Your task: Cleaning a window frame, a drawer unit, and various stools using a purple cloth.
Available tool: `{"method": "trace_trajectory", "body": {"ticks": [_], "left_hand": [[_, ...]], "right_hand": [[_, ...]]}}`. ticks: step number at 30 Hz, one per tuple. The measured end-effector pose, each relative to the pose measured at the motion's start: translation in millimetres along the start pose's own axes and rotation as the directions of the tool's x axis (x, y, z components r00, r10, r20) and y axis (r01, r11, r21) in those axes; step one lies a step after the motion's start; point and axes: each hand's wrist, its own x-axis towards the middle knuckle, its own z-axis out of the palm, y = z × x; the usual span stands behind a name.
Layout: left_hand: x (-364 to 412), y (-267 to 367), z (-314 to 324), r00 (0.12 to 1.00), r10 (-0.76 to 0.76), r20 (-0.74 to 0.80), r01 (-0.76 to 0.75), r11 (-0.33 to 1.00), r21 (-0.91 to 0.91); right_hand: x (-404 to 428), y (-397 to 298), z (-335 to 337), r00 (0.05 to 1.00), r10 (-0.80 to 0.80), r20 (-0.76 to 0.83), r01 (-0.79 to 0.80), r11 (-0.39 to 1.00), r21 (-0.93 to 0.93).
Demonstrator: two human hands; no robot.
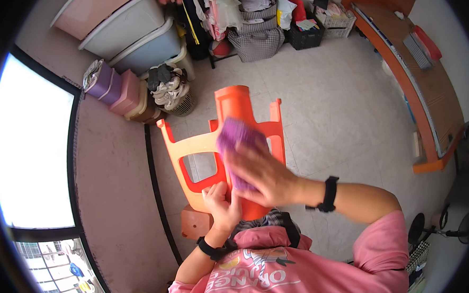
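An orange plastic stool [197, 141] is tipped over in front of my torso, its legs pointing away from me. My left hand [222, 205] grips it low, close to the seat end, with the fingers curled at the edge of an opening in its side. Under my right hand [261, 172] a purple cloth [241, 137] lies bunched against the broad leg nearest the camera. The fingers of that hand are spread over the cloth and look slightly blurred. Part of the leg and the far side of the stool are hidden behind the hand and cloth.
A smaller reddish stool [195, 223] stands at the left by the wall. Beyond are a basket of shoes [181, 102], stacked storage tubs [125, 29], a grey checked bag [258, 42] and a black crate [306, 35]. An orange-framed bed [428, 166] runs along the right.
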Motion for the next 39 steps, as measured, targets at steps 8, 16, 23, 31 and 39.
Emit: {"method": "trace_trajectory", "body": {"ticks": [8,16,23,31,39], "left_hand": [[-12,0,1,0.952,-0.304,-0.030,0.243,0.814,-0.527],[-13,12,-34,0.927,-0.328,0.180,0.343,0.555,-0.757],[-1,6,-38,0.898,-0.409,0.159,0.413,0.666,-0.621],[14,0,-12,0.825,-0.529,0.197,0.474,0.459,-0.751],[10,-15,-26,0.784,-0.585,0.208,0.504,0.402,-0.764]], "right_hand": [[20,-12,9,0.967,0.204,-0.153,-0.214,0.975,-0.052],[-20,82,-27,0.926,0.368,-0.083,-0.376,0.919,-0.116],[-26,77,-54,0.755,0.652,-0.074,-0.539,0.680,0.497],[-21,-43,-6,0.993,0.115,0.037,-0.118,0.990,0.079],[-85,48,16,0.916,0.392,-0.087,-0.379,0.916,0.134]]}}
